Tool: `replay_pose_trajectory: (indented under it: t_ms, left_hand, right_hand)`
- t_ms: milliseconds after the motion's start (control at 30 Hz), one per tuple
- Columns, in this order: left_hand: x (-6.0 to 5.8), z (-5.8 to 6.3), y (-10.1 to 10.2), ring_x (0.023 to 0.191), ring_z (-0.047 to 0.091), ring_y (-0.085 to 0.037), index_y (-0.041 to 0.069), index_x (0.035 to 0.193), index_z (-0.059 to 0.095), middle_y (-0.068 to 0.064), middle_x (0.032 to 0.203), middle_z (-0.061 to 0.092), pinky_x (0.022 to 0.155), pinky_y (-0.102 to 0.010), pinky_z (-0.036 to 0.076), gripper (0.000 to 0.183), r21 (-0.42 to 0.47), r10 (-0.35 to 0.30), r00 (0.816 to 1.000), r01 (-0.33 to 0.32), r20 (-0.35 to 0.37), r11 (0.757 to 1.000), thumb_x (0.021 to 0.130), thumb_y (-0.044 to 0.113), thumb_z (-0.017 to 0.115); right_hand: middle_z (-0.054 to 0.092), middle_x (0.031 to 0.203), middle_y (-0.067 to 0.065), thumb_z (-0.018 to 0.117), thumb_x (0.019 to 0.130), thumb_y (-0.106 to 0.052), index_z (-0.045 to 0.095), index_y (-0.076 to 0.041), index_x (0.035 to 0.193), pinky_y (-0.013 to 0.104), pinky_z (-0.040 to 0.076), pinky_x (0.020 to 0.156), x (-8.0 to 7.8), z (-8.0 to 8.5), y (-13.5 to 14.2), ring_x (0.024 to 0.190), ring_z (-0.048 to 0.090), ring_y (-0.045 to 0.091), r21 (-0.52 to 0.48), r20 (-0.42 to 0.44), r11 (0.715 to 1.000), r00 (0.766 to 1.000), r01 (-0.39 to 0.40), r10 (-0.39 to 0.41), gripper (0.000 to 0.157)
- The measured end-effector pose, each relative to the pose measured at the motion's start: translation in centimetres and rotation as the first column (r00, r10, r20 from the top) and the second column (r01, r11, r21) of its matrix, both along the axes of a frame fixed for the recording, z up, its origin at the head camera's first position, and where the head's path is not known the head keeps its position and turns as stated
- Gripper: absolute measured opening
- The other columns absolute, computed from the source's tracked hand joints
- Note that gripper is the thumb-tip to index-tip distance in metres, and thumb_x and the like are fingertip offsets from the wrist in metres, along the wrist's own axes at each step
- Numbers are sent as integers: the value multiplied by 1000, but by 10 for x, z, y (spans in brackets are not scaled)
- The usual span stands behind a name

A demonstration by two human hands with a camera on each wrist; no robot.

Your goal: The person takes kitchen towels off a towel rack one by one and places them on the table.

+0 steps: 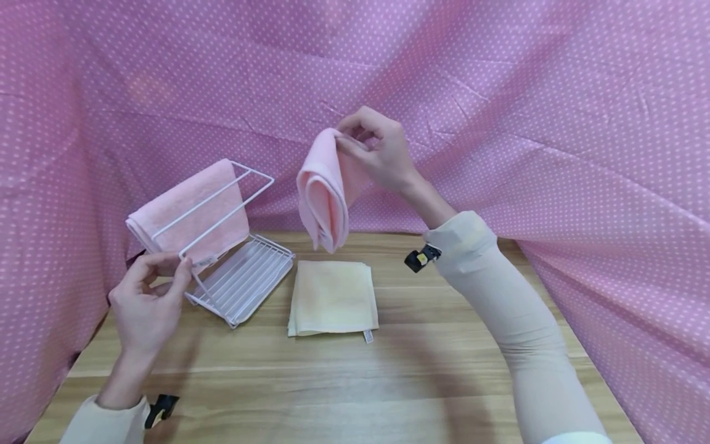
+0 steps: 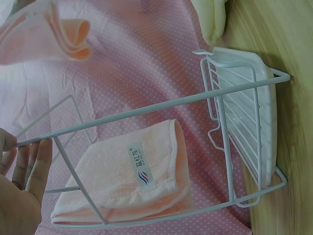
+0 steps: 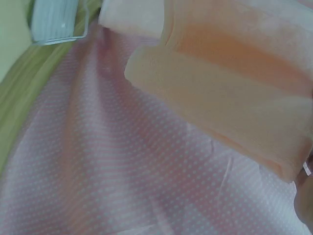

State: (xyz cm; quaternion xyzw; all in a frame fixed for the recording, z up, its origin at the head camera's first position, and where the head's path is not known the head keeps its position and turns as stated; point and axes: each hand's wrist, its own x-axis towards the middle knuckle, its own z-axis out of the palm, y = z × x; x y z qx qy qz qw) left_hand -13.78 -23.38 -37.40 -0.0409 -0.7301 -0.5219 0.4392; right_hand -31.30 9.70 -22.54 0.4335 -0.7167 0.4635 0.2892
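Note:
A white wire towel rack point(image 1: 240, 225) stands at the left of the table, a slatted shelf with a white tray at its base. Over one of its upper rods hangs a folded pink towel point(image 1: 194, 194); its printed label point(image 2: 140, 166) faces the left wrist camera. At the rack's near upper corner, my left hand point(image 1: 146, 302) pinches the wire between thumb and fingers. My right hand point(image 1: 379, 148) holds a second pink towel point(image 1: 324, 191) by its upper edge, folded and drooping in the air right of the rack. Below it, a folded yellow towel point(image 1: 334, 297) lies on the table.
The wood-grain table point(image 1: 333, 388) carries the rack and the yellow towel. A pink polka-dot cloth point(image 1: 499, 92) hangs behind and along both sides of it. Black wrist mounts point(image 1: 421, 257) sit at both cuffs.

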Motion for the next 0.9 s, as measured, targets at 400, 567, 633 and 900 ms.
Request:
replay_pose_trajectory:
  t_ms: [400,567,633,900]
  left_hand:
    - [-2,-1,-3,77,64,13,-22,102,67,26,90,70,66,3,54,27,10,-13,1000,13,-2,1000,94,2,75]
    - [-2,-3,-4,76,65,12,-21,102,67,22,89,70,65,3,54,27,10,-19,1000,19,-8,1000,94,4,75]
    - [-2,-3,-4,77,65,13,-21,101,68,23,89,70,64,3,54,24,2,-17,1000,17,-10,1000,93,1,74]
    - [-2,-3,-7,77,64,14,-21,101,68,26,90,69,65,2,55,20,-17,-14,1000,14,-11,1000,92,-4,73]
  right_hand:
    - [73,93,14,81,91,-7,76,0,102,20,60,75,17,-40,41,84,64,15,189,123,979,987,82,-106,13]
    - [73,93,11,81,92,-9,76,-3,101,21,60,73,25,-57,60,84,66,15,261,137,961,982,91,-130,11]
    - [74,93,10,81,92,-9,76,-4,100,21,60,72,27,-64,67,84,66,15,281,137,955,981,94,-137,11]
    - [76,91,7,83,91,-12,77,-6,102,24,61,70,41,-92,90,80,68,15,366,184,923,963,116,-194,14]
